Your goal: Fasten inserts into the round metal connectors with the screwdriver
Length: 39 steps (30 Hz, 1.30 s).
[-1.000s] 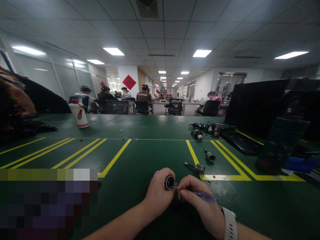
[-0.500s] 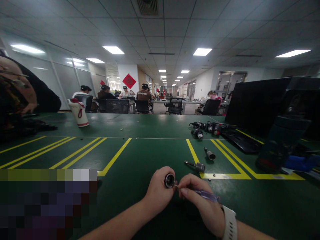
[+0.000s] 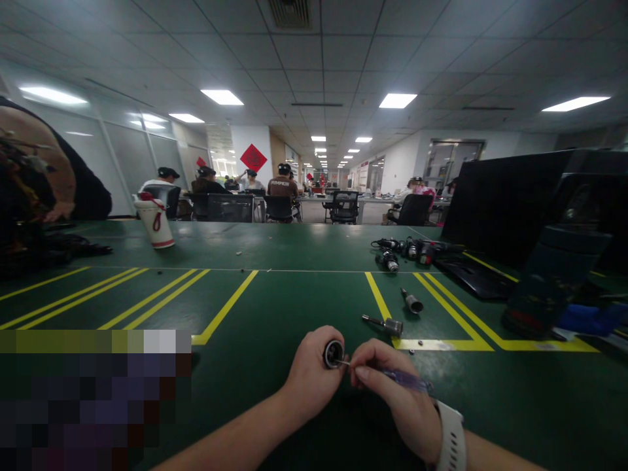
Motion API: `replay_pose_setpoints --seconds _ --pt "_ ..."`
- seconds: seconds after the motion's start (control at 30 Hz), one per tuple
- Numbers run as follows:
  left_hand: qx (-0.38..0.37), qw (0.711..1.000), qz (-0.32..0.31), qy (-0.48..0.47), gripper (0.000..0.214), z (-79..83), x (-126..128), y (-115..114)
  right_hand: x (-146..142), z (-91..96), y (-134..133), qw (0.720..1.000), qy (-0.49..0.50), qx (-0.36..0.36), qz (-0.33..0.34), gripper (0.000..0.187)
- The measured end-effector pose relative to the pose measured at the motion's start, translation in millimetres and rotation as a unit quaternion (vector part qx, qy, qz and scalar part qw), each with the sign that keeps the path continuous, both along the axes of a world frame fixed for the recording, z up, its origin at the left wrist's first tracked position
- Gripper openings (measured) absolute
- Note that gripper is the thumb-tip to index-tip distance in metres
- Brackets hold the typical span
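My left hand [image 3: 313, 373] is wrapped round a dark cylindrical part [image 3: 333, 354], whose round open end faces up toward me. Inside that end some small pieces show, too dim to name. Between the fingers of my right hand [image 3: 387, 386] is a screwdriver [image 3: 407, 379] with a clear purplish handle. Its thin metal shaft points left, and the tip reaches the rim of the part's opening. Beyond my right hand, a metal socket piece with a stem [image 3: 390, 326] lies on the green table [image 3: 294, 301]. A second such piece [image 3: 412, 302] lies farther back.
Small nuts [image 3: 411, 352] lie by the yellow tape at right. Several dark tools with cables [image 3: 392, 252] sit farther back. A dark bottle [image 3: 554, 281] and a monitor [image 3: 510, 196] stand at right. At left are a white cup [image 3: 156, 222] and a person's arm [image 3: 59, 176].
Both my hands stay nearly in place, with the screwdriver tip still at the part's opening. The person at far left has shifted slightly.
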<state>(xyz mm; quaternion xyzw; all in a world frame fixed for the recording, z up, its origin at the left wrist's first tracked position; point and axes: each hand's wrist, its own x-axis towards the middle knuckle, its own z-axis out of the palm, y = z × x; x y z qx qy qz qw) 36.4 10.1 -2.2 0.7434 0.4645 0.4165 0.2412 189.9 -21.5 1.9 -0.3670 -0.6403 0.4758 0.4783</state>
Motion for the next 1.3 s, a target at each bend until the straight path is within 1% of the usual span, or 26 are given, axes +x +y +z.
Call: replay_pose_setpoints --seconds 0.2,0.33,0.57,0.73,0.97,1.3 --pt "0.002 1.0 -0.002 -0.006 0.015 -1.9 0.0 1.5 -1.3 1.9 -0.6 1.0 0.006 -0.005 0.016 0.009" --pt "0.003 1.0 0.001 -0.011 0.015 -3.6 0.0 2.2 -2.1 1.4 0.2 1.0 0.001 -0.016 0.015 0.008" --pt "0.003 1.0 -0.004 -0.018 0.014 -1.7 0.2 0.3 -0.4 2.9 -0.3 1.0 -0.012 0.01 0.003 0.01" --pt "-0.002 1.0 -0.009 -0.017 0.013 -1.0 -0.1 1.0 -0.4 4.9 -0.5 1.0 -0.003 -0.006 0.009 0.009" --pt "-0.012 1.0 -0.005 -0.021 0.015 -0.2 -0.3 0.7 -1.2 4.6 -1.3 1.0 -0.007 -0.008 0.017 0.008" --pt "-0.027 0.999 -0.003 -0.033 0.015 -1.4 0.5 0.2 -0.7 3.8 -0.2 0.999 -0.017 0.011 0.026 0.011"
